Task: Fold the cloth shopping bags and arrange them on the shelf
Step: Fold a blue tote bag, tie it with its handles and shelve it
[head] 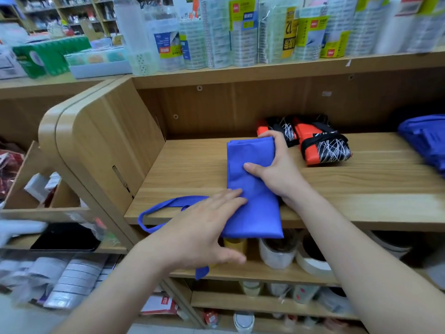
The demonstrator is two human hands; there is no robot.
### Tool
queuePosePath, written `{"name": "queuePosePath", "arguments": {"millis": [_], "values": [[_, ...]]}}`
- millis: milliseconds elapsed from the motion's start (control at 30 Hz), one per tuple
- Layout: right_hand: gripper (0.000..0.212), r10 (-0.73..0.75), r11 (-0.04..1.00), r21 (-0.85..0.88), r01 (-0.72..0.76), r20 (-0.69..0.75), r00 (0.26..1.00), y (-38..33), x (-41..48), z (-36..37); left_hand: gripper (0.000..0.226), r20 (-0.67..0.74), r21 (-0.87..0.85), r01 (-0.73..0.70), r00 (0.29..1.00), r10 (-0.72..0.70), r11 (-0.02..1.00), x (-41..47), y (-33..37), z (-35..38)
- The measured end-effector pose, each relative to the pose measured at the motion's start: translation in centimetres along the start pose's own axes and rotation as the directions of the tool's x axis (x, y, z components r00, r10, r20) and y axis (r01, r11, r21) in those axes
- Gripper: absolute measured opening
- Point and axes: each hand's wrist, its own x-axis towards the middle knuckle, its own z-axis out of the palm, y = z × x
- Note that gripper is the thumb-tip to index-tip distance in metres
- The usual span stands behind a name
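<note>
Your right grip (272,165) pinches the blue bag (248,153) by its right edge, thumb on top. Your left grip (204,227) lies flat, fingers straight, pressing the bag onto the shelf (361,184). Tuck in the handles (168,201), left of that grip, before folding. A yellow pack (289,32) above reads "12".

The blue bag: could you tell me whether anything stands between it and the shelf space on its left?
Nothing visible: the shelf left of the blue bag is bare to the side panel. Only its handles trail over the front edge, beside the left hand.
</note>
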Motion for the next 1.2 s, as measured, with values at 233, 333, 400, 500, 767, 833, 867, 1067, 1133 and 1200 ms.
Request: {"name": "queuePosePath", "arguments": {"millis": [233, 333, 400, 500, 767, 833, 867, 1067, 1133, 1200], "values": [[0.035, 0.048, 0.988, 0.137, -0.074, 0.182, 0.982, -0.5, -0.3, -0.9, 0.03, -0.251, -0.503, 0.06, 0.944, -0.212, 0.862, 1.6, -1.4, -0.8], [0.01, 0.092, 0.987, 0.119, -0.113, 0.168, 0.982, -1.1, -0.2, -1.1, 0.015, -0.306, -0.57, 0.111, 0.891, -0.336, 0.814, 2.8, -1.5, -1.0], [0.031, 0.13, 0.963, 0.21, -0.166, 0.174, 0.976, -1.4, -0.2, -1.2, 0.007, -0.348, -0.58, 0.161, 0.837, -0.422, 0.798, 3.6, -1.3, -0.6], [0.055, 0.13, 0.944, 0.286, -0.166, 0.142, 0.981, -1.3, -0.5, -0.8, 0.018, -0.371, -0.599, 0.226, 0.772, -0.516, 0.768, 4.4, -0.9, -0.2], [0.021, -0.113, 0.991, 0.036, 0.13, -0.301, 0.947, -1.0, -1.5, 1.4, 0.021, -0.26, -0.636, 0.115, 0.899, -0.352, 0.763, 5.4, -0.2, -0.6], [0.017, -0.139, 0.986, 0.043, 0.162, -0.331, 0.933, -1.0, -1.8, 1.5, 0.038, -0.163, -0.7, 0.152, 0.918, -0.363, 0.698, 5.6, -0.2, -0.7], [0.017, -0.146, 0.985, 0.04, 0.169, -0.337, 0.93, -1.1, -2.0, 1.6, 0.042, -0.136, -0.715, 0.176, 0.914, -0.381, 0.677, 5.8, -0.2, -0.7], [0.037, -0.214, 0.957, -0.23, 0.179, -0.139, 0.967, -3.2, -2.5, 0.2, 0.02, -0.208, -0.66, 0.19, 0.883, -0.42, 0.727, 5.5, 0.2, -0.4], [0.047, -0.199, 0.843, -0.481, 0.242, 0.141, 0.97, -4.5, -2.5, -1.5, 0.02, -0.24, -0.606, 0.177, 0.889, -0.39, 0.775, 5.1, 0.4, -0.5], [0.055, -0.076, 0.678, -0.659, 0.326, 0.377, 0.923, -5.9, -2.1, -3.1, 0.022, -0.281, -0.537, 0.148, 0.897, -0.342, 0.831, 4.7, 0.6, -0.7]]}}
